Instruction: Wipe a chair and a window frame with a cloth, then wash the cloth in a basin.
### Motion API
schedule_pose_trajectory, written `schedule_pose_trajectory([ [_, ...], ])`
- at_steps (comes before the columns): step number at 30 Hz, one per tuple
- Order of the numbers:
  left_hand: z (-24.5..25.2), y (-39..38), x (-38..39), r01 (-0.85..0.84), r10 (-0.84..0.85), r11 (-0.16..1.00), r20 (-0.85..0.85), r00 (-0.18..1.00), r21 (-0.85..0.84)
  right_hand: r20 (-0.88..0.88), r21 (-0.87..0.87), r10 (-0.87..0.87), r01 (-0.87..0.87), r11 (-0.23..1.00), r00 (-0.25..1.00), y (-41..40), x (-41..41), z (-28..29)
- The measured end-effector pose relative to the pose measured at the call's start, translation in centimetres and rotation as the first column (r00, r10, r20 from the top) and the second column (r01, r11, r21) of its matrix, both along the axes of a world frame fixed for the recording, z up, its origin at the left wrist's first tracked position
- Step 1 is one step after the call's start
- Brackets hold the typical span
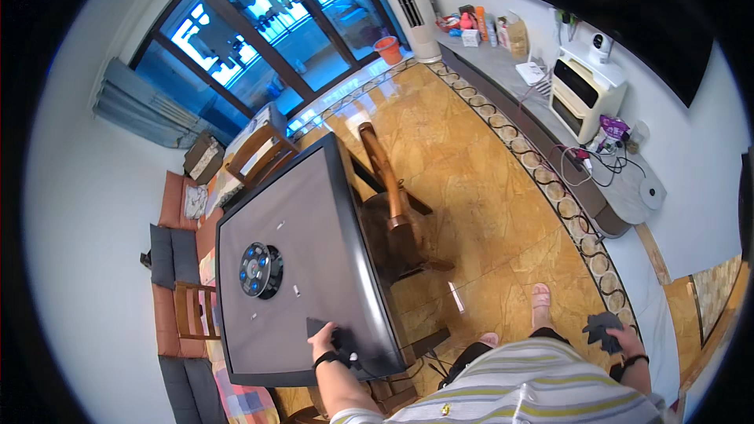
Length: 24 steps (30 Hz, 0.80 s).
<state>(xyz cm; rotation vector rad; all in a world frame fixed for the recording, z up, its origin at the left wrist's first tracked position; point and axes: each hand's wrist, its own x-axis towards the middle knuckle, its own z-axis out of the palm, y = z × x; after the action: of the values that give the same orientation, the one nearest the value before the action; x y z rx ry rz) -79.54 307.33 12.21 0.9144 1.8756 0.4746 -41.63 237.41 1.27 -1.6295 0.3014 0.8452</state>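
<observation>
My left hand (323, 337) is over the near corner of a mahjong table (318, 206), its fingers closed on a dark cloth (318, 326). Whether the cloth touches the tabletop I cannot tell. Out to the right, my right hand (628, 341) grips a crumpled dark grey cloth (603, 331) above the floor. A round black control unit with blue buttons (257, 270) stands at the middle of the table. Small white tiles or marks lie around it on the grey-brown surface.
Wooden chairs (389, 188) stand around the table, and a cushioned sofa (171, 282) runs along the left wall. A long TV cabinet (506, 65) at the right bears a white oven (583, 94) and tangled cables. An orange bucket (387, 50) stands by the glass doors.
</observation>
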Motion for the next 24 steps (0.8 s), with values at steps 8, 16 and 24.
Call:
schedule_pose_trajectory([
  [8, 6.6, -8.8, 2.9, -0.4, 0.376, 0.916, 0.453, 0.808, -0.046, 0.122, 0.012, 0.094, -0.096, 0.995, 0.988, 4.3, 19.6, 6.7],
  [16, 6.5, -12.9, 11.1, -0.346, 0.295, 0.936, 0.668, 0.683, -0.06, -0.076, 0.482, 0.077, -0.031, 0.876, 0.994, 13.1, 33.4, 8.9],
  [24, 3.5, -11.7, 6.4, -0.413, 0.333, 0.91, 0.658, 0.675, -0.037, -0.014, 0.802, 0.426, -0.244, 0.546, 0.905, 28.3, 36.2, 19.5],
])
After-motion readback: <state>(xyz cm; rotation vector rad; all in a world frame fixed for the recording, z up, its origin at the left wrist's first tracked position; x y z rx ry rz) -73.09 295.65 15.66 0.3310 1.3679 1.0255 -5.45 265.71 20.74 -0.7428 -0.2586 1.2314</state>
